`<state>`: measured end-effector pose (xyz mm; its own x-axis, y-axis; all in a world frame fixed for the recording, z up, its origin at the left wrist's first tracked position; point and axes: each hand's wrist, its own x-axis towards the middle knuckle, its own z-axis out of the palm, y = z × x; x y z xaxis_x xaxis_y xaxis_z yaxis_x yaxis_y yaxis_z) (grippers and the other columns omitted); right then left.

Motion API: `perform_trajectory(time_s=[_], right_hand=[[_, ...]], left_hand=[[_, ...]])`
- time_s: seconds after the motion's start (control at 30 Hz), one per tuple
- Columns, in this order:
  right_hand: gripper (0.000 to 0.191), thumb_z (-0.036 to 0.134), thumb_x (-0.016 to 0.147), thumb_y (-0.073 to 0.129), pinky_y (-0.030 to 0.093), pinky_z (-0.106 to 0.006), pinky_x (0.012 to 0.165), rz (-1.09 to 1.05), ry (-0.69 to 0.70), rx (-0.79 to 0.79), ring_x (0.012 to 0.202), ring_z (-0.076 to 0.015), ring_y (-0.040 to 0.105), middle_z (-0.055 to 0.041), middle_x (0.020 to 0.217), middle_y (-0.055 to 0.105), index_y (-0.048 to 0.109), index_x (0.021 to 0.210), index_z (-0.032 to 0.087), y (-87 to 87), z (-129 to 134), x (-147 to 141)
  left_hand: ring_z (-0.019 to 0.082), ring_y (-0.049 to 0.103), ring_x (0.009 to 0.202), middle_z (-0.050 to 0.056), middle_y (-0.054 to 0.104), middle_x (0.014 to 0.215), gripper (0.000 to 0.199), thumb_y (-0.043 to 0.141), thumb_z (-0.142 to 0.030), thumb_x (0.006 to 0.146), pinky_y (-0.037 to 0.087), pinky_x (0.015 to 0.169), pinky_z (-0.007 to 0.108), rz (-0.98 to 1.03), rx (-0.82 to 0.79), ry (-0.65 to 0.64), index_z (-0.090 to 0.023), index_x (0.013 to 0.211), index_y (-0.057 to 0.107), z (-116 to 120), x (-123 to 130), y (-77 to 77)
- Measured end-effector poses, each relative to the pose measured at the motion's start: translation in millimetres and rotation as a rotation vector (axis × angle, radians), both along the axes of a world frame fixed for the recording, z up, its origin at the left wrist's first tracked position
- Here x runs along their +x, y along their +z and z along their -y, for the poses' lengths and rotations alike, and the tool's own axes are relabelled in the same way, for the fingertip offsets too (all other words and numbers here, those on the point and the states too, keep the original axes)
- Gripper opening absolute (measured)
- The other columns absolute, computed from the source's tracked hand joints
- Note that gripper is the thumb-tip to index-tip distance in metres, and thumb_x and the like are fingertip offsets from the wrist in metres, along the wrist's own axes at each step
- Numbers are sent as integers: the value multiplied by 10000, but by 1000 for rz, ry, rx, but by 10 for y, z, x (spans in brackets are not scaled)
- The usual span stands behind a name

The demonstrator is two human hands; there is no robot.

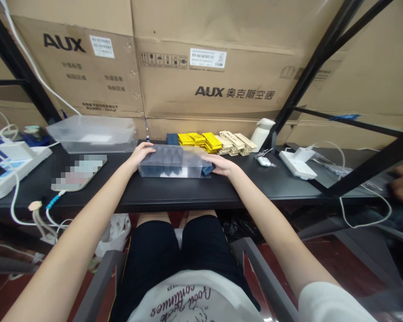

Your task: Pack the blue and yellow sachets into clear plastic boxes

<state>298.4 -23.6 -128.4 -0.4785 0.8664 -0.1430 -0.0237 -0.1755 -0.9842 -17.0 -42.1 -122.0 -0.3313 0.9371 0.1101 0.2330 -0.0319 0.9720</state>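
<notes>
Box position, please; what does your feed show?

Clear plastic box point(147, 170), dead centre of the frame, on the black desk point(174, 193). I can make out dark contents through its front wall, and a navy folded packet point(207, 169) shows at the right end. Whether that packet sits inside or pokes past the wall, I can't tell from here.

And the grip?

I have the left hand point(143, 154) curled around the box's left end, fingers over the upper corner. The right hand point(220, 164) lies against the right end, right by the packet; its fingertips are partly hidden, so I can't say whether they pinch the packet or only the wall.

How would you expect it to handle?

Light, I'd judge, with thin walls that bend if squeezed mid-span and a smooth face that may slide under dry fingers. I'd hold it at the corners, where it should be stiffest. The packet looks soft and harmless to press; I'd take it by its folded edge.

Anything close by?

Yellow folded packets point(212, 141) and cream folded packets point(232, 141) stand in a row just behind, above centre, with a white bottle point(263, 134) to their right. More clear plastic boxes point(121, 146) are stacked at centre left, behind a phone point(82, 172).
</notes>
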Motion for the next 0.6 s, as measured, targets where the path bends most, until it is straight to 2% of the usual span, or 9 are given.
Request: perform_trajectory(time_s=[0.3, 0.47, 0.6], right_hand=[[256, 179, 821, 695, 590, -213, 775, -49, 53, 7, 917, -133, 698, -34, 1156, 716, 704, 1075, 212, 24, 16, 11], [107, 160, 831, 667, 565, -166, 680, 8, 46, 17, 804, -106, 683, -37, 1058, 744, 756, 890, 163, 36, 19, 11], [103, 165, 835, 659, 559, -182, 643, 29, 45, 0, 748, -107, 666, -41, 994, 752, 761, 848, 149, 58, 44, -2]], left_hand=[[236, 659, 875, 6, 692, 852, 256, 702, -219, 575, 521, 762, 313, 1, 1, -9, -218, 826, 651, -18, -15, -17], [227, 653, 820, 0, 676, 796, 284, 709, -225, 571, 511, 745, 309, 0, -6, -14, -208, 850, 660, -46, -33, -38], [218, 652, 784, -2, 672, 786, 297, 707, -226, 571, 507, 732, 308, 4, -9, -21, -208, 863, 662, -62, -40, -49]])
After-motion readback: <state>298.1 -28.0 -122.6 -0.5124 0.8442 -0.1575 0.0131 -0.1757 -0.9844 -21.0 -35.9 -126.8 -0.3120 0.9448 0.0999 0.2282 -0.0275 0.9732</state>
